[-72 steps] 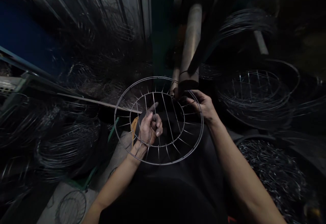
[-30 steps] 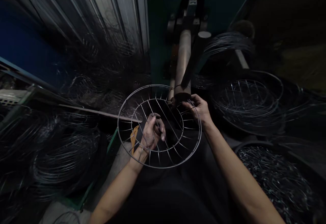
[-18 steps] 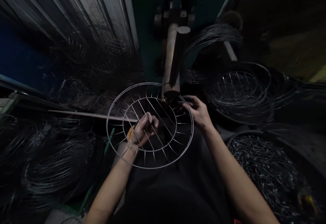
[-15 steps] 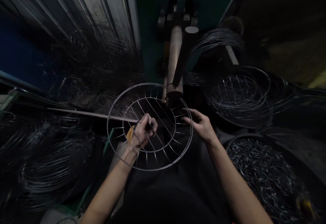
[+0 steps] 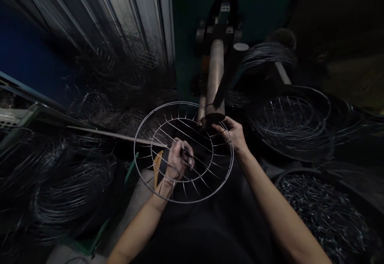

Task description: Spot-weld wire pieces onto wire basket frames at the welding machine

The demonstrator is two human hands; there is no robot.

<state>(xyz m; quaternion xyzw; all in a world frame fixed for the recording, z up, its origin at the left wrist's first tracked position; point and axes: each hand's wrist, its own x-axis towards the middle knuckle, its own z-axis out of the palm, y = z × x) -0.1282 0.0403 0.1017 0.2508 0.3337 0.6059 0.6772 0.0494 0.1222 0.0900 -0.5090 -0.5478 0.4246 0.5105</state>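
A round wire rack [image 5: 183, 181], with outer and inner rings, short radial wires and parallel crossbars, is held in front of me below a metal cylinder [image 5: 215, 108]. My left hand [image 5: 180, 158] reaches among the crossbars, its fingers curled closed on the rack. The rings pass across my left wrist. My right hand [image 5: 233, 134] is at the rack's far right edge, close by the cylinder's lower end. Its thumb and fingers are pinched together; whatever is between them is too small and dark to make out.
A tub of short bent wire pieces [image 5: 324, 212] stands at right front. Behind it lie stacked wire rings and racks [image 5: 288, 116]. Wire bundles [image 5: 72, 188] fill the left side. A dark slanted bar [image 5: 229, 74] with a pale round end projects beside the cylinder.
My right hand has gone from the rack's right rim, fingers apart, to a pinch beside the cylinder's lower end. The rack looks slightly turned in my left hand. The view has shifted.
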